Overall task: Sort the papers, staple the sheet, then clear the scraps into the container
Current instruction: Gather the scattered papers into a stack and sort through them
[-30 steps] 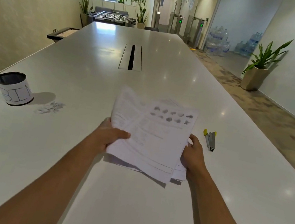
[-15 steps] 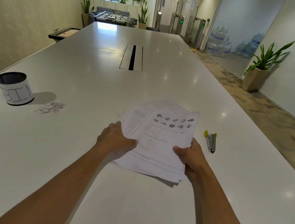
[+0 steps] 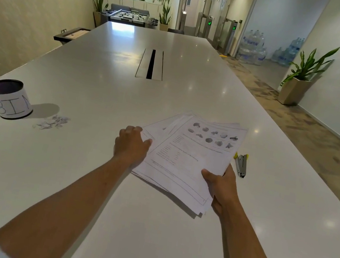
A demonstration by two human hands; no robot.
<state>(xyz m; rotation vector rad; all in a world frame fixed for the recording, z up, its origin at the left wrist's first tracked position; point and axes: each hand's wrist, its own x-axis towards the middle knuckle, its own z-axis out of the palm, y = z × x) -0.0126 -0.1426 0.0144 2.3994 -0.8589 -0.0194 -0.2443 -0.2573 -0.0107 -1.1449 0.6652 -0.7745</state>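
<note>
A loose stack of printed papers (image 3: 185, 154) lies fanned on the long white table (image 3: 147, 227), its top sheet showing small grey pictures. My left hand (image 3: 131, 144) rests at the stack's left edge, thumb lying on the paper. My right hand (image 3: 221, 184) grips the stack's near right corner, thumb on top and fingers underneath. A small grey and yellow stapler (image 3: 241, 164) lies just right of the papers. At the far left stands a dark can labelled BIN (image 3: 8, 98), with a small heap of paper scraps (image 3: 53, 122) beside it on the right.
A cable slot (image 3: 151, 64) is set into the table's middle, farther out. The table's right edge borders a carpeted walkway with a potted plant (image 3: 302, 81) and stacked water bottles (image 3: 254, 48). A foosball table (image 3: 130, 17) stands beyond the far end.
The stack, held raised a second ago, has come down flat onto the table and turned to the right. My left hand slid along its left edge; my right hand dropped to the near right corner.
</note>
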